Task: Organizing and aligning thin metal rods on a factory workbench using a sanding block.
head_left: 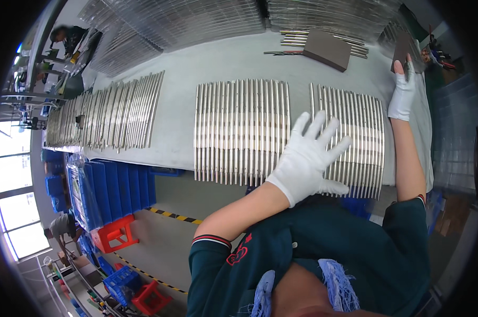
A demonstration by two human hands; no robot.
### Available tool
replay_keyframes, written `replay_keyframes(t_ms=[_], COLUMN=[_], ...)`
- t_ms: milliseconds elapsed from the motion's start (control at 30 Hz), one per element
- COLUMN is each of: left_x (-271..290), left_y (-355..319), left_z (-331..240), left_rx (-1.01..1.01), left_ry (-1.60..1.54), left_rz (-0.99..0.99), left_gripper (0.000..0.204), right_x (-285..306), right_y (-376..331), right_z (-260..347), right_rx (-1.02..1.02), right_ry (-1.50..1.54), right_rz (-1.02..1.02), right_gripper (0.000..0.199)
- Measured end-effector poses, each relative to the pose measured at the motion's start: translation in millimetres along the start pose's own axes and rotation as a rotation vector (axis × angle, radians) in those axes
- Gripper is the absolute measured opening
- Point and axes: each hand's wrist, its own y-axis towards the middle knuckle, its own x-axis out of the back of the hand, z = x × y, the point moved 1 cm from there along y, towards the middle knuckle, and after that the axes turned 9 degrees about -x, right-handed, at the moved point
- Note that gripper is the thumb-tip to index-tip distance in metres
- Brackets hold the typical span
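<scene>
My left hand (308, 164), in a white glove, lies with its fingers spread over a row of shiny metal rods (358, 132) in front of me. Its wrist crosses the right edge of a second row of rods (241, 127). At the table's right end, my right hand (402, 95) wears a white glove with bare fingertips. Its thumb and fingers close on the near end of a dark brown block (402, 47); the far side of that grip is hidden. Both rod rows lie side by side, their near ends at the table edge.
A third row of rods (107, 113) lies at the left. Another brown block (327, 50) rests across several rods at the back. Stacked clear plastic trays (197, 24) line the far side. Blue crates (117, 187) and a red stool (116, 234) stand left, below the table. Other people are in the left background.
</scene>
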Motion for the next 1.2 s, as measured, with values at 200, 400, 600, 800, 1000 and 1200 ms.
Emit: replay_keyframes(t_ms=[200, 400, 600, 800, 1000, 1200], left_x=[-32.5, -13.3, -17.2, -59.9, -48.8, -31.3], left_y=[28.5, -4.2, 13.8, 59.6, 41.5, 6.3], left_z=[-22.6, -5.6, -24.6, -59.6, -53.0, -46.7], left_rx=[-0.172, -0.096, -0.116, -0.341, -0.335, -0.159], left_ry=[-0.059, 0.032, 0.064, -0.006, 0.028, 0.106], left_rz=[0.061, 0.080, 0.017, 0.086, 0.116, 0.128], left_gripper=[0.090, 0.094, 0.097, 0.093, 0.090, 0.084], right_x=[0.9, 0.3, 1.9, 11.0, 26.1, 32.6], right_y=[-3.9, -5.7, -1.6, 2.9, 16.3, 25.1], right_z=[11.0, 14.0, 16.3, 9.9, 8.7, 14.5], right_rx=[-0.032, -0.010, 0.041, 0.284, 0.338, 0.231], right_ry=[-0.035, 0.004, 0.114, -0.062, -0.124, 0.012], right_rz=[-0.021, -0.027, -0.024, -0.023, -0.024, -0.074], right_gripper=[0.070, 0.069, 0.069, 0.072, 0.074, 0.072])
